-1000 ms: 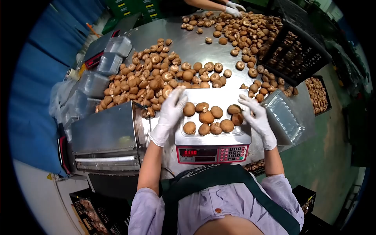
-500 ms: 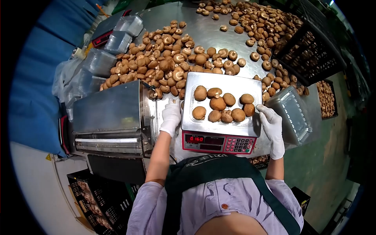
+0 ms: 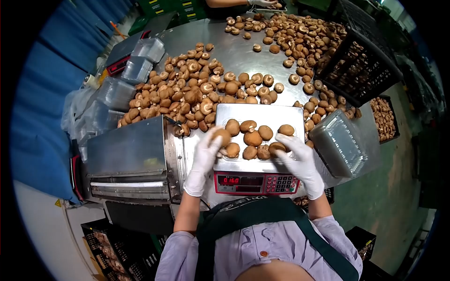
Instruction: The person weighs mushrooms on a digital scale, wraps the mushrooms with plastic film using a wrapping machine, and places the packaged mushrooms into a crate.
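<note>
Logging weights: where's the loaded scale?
Head view, centre: the scale sits right of the metal machine, just this side of the left mushroom pile.

Mushroom packing workshop, stacked crates [image 3: 172, 8]

Scale [image 3: 258, 111] display [image 3: 230, 180] reads red 0160, decimal point unclear. Keypad [image 3: 281, 184] labels too small. Apron [image 3: 267, 213] lettering illegible. Yellow triangle sign [image 3: 58, 203] on wall [image 3: 40, 220], symbol unreadable.

Brown mushrooms [image 3: 253, 138], mostly cap up, lie spaced in a clear tray [image 3: 240, 142] on a flat metal-topped scale [image 3: 260, 111], centre frame. A held mushroom [image 3: 221, 136] sits by the tray's left side.
</note>
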A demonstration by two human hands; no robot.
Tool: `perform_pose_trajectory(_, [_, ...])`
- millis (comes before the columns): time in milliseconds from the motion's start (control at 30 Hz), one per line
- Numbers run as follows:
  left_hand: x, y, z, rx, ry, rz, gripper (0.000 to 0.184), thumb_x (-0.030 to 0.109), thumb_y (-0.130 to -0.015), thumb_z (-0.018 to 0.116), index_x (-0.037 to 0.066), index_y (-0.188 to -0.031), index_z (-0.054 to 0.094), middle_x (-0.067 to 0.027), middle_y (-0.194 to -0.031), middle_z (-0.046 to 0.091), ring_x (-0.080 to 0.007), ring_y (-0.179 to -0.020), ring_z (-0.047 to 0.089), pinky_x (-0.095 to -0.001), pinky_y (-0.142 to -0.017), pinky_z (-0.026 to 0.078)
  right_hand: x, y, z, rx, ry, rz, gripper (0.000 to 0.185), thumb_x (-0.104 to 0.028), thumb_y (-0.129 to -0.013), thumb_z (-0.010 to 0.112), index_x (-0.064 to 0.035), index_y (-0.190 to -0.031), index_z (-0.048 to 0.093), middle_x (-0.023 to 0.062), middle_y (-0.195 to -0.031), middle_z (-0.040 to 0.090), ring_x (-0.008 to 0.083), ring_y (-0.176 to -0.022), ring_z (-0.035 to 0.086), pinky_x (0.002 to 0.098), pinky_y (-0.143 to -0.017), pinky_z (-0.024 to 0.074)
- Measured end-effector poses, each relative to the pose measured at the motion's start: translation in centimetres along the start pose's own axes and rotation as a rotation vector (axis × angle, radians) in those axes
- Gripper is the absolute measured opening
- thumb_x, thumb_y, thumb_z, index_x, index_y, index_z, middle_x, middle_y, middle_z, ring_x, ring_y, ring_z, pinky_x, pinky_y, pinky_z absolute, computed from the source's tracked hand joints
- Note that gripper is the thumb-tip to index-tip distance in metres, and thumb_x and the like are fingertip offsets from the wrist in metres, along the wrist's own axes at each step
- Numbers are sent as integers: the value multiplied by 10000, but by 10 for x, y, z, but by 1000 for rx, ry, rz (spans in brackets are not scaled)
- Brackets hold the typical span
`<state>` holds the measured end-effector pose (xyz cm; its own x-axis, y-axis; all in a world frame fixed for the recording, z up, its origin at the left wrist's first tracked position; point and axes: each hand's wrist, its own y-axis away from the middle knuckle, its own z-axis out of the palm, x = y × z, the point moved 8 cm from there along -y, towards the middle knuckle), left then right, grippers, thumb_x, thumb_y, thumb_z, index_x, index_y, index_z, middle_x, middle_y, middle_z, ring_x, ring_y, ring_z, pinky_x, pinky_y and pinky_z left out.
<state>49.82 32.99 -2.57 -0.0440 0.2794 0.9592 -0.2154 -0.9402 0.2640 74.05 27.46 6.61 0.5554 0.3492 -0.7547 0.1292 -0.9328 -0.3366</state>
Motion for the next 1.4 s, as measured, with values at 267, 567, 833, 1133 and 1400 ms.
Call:
perform_pose_trajectory(267, [15, 8, 33, -63, -55, 60, 521, 412, -973, 431, 91, -1381, 397, -67, -901, 612, -77, -609, 579, -174, -501, 451, -29, -34, 72, -70, -40, -302, 474, -95, -705, 733, -76, -1157, 594, 127, -1171, 594, 297, -979, 596, 350, -823, 498])
perform_pose_trajectory(567, [-39, -11, -73, 466, -282, 131, 264, 220, -949, 535, 65, -1154, 592, -14, -900, 655, -49, -660, 561, -178, -552, 439, -4, -47, 34, -46, 89, -24, 269, -191, -729, 709, -95, -981, 693, 102, -1103, 647, 243, -843, 590, 338, -792, 487])
perform_pose_trajectory(833, [-47, -1, -91, 524, -286, -40, 226, 191, -936, 537, 72, -1106, 628, -10, -970, 645, -91, -777, 605, -207, -630, 458, 70, 16, -78, 288, 97, 394, 215, -84, -834, 640, -41, -1042, 673, 113, -1072, 661, 195, -1005, 616, 290, -906, 459])
perform_pose_trajectory(1133, [-19, -9, -72, 406, -275, -65, 311, 268, -885, 603, 36, -1087, 649, -83, -923, 678, -137, -793, 624, -258, -727, 491, 116, 35, -64, 111, 71, 601, 364, -212, -857, 606, -1, -1154, 616, 162, -1039, 673, 191, -983, 639, 284, -867, 471])
perform_pose_trajectory(1400, [-13, -17, -8, 137, -730, -164, 379, 142, -854, 608, 50, -1219, 567, -82, -913, 642, -151, -802, 587, -248, -758, 474, 120, 26, -23, -141, 275, 676, 314, -335, -799, 627, -64, -941, 697, 166, -799, 677, 295, -776, 672, 355, -733, 514])
